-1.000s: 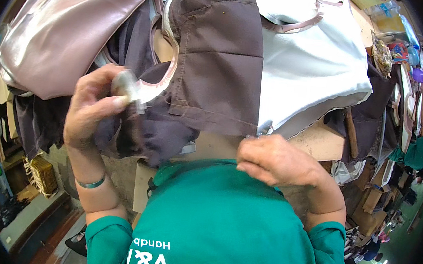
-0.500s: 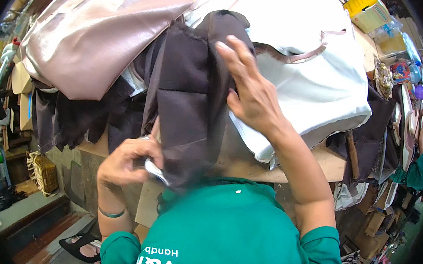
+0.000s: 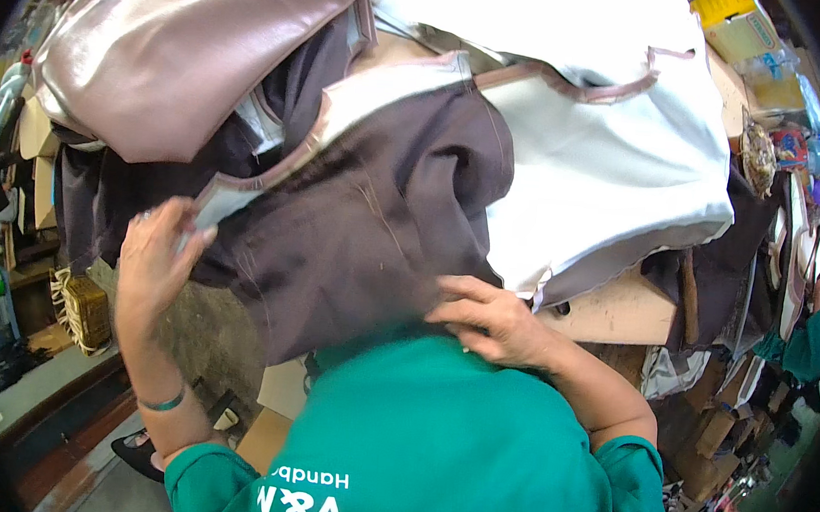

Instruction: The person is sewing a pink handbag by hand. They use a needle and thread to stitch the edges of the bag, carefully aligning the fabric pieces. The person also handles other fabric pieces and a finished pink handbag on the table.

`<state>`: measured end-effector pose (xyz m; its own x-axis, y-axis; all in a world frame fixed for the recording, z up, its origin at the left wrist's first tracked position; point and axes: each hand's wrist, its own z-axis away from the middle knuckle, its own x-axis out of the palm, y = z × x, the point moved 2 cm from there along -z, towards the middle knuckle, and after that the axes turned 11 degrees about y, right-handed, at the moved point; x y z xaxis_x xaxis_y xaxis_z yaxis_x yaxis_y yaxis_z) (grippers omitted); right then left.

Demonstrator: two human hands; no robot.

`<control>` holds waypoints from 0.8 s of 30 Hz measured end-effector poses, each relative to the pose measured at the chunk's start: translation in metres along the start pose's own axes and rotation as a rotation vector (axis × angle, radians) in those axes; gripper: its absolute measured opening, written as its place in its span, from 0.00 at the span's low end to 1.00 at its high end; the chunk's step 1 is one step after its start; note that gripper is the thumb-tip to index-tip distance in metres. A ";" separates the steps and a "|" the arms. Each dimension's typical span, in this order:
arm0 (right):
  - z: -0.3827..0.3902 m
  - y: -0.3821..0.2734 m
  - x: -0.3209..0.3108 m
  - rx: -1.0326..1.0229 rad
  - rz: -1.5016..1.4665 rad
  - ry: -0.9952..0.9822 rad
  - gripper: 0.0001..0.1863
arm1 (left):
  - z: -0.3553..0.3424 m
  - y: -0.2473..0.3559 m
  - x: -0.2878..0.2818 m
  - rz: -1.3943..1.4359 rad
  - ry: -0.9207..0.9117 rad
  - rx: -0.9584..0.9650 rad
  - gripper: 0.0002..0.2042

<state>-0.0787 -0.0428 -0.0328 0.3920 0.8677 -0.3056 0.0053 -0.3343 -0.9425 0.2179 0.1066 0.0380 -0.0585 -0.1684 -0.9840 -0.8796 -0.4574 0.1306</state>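
Note:
A dark brown fabric lining point(image 3: 365, 214) is spread out in front of me, partly on the table and hanging over its near edge. A pale strip with a pinkish-brown trim point(image 3: 287, 165) runs along its upper left side. My left hand point(image 3: 155, 250) pinches the lining at the left end of that trim. Close to my chest, my right hand point(image 3: 496, 321) has its fingers closed on the lining's near right edge. That part of the cloth is blurred. White-backed pieces point(image 3: 618, 176) with similar trim lie under and to the right of it.
A shiny pinkish-beige leather-like bag piece point(image 3: 195, 56) lies at the back left over dark cloth. The wooden table edge point(image 3: 613, 306) shows at right, beside a wooden handle point(image 3: 688, 302). A yellow box point(image 3: 732, 17) and plastic bags stand at the far right.
The dark lining has been opened out from a narrow folded shape, showing its trimmed edge. My left hand has moved left and up with the edge; my right hand has come down toward my chest.

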 end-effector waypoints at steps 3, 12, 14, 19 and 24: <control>0.025 0.007 -0.015 0.206 0.075 -0.043 0.10 | -0.020 0.046 0.023 0.239 0.069 -0.008 0.12; 0.059 0.004 -0.028 0.179 0.713 0.187 0.12 | -0.102 0.121 0.095 0.292 0.278 0.149 0.17; 0.066 0.000 -0.026 0.039 0.768 0.278 0.13 | -0.111 0.124 0.108 0.172 0.274 0.156 0.17; 0.106 0.007 -0.046 0.364 0.920 0.376 0.15 | -0.124 0.129 0.114 0.191 0.342 0.180 0.20; 0.113 0.039 -0.039 0.316 0.917 0.677 0.20 | -0.136 0.136 0.123 0.251 0.184 0.157 0.23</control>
<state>-0.1979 -0.0484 -0.0730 0.5387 -0.0529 -0.8409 -0.7227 -0.5420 -0.4289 0.1552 -0.0955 -0.0485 -0.2086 -0.4198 -0.8833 -0.9112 -0.2447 0.3315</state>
